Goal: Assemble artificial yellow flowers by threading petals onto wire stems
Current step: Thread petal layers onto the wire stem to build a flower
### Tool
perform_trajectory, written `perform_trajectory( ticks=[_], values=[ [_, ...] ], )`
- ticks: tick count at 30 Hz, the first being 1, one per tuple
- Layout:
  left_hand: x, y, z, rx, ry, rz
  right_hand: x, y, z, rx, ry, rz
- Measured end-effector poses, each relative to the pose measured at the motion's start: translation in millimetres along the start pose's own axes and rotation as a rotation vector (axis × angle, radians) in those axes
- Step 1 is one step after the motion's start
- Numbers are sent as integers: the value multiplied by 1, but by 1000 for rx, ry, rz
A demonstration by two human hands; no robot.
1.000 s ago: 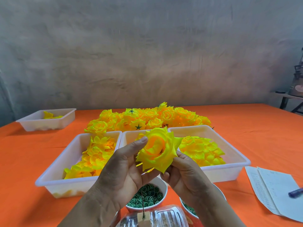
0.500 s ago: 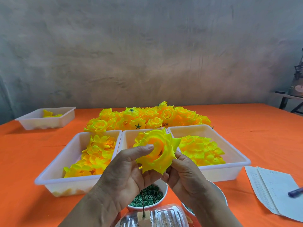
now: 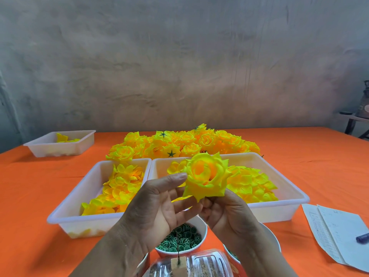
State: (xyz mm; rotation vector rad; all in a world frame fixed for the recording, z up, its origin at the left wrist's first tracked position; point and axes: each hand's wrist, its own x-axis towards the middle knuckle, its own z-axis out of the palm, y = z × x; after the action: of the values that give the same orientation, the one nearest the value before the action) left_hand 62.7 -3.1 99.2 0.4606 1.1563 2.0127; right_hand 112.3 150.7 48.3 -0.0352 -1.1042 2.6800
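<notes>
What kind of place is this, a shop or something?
Probably a small handcraft workshop: white trays of loose yellow petals, a heap of finished flowers on the orange table, and a ruled paper sheet.

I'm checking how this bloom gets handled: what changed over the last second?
The yellow flower shifted slightly right and up, gripped at its base by the right hand. The left hand opened out, its thumb sliding from the petals to the flower's left edge. The trays, the pile of finished flowers and the cup of green rings stayed put.
</notes>
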Motion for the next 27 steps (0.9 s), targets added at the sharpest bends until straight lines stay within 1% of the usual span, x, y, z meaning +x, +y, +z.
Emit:
perform_trajectory(
  ticks=[4, 7, 11, 14, 18, 23, 27],
  values=[
    [4, -2, -7, 35, 82, 1, -2, -4, 0, 87, -17, -12],
    [8, -6, -13, 52, 154, -1, -4, -6, 3, 86, -41, 15],
    [13, -11, -21, 68, 200, -21, -3, -5, 4, 109, -106, 33],
    [16, -15, -26, 88, 236, -17, -2, -6, 5, 129, -124, 44],
    [20, -18, -33, 102, 269, -10, 0, -8, 6, 80, -106, 65],
    [26, -22, -41, 124, 307, -17, 1, -7, 5, 114, -72, 90],
    [32, -24, -51, 145, 338, -24, 5, -7, 4, 73, -81, 106]
  ],
)
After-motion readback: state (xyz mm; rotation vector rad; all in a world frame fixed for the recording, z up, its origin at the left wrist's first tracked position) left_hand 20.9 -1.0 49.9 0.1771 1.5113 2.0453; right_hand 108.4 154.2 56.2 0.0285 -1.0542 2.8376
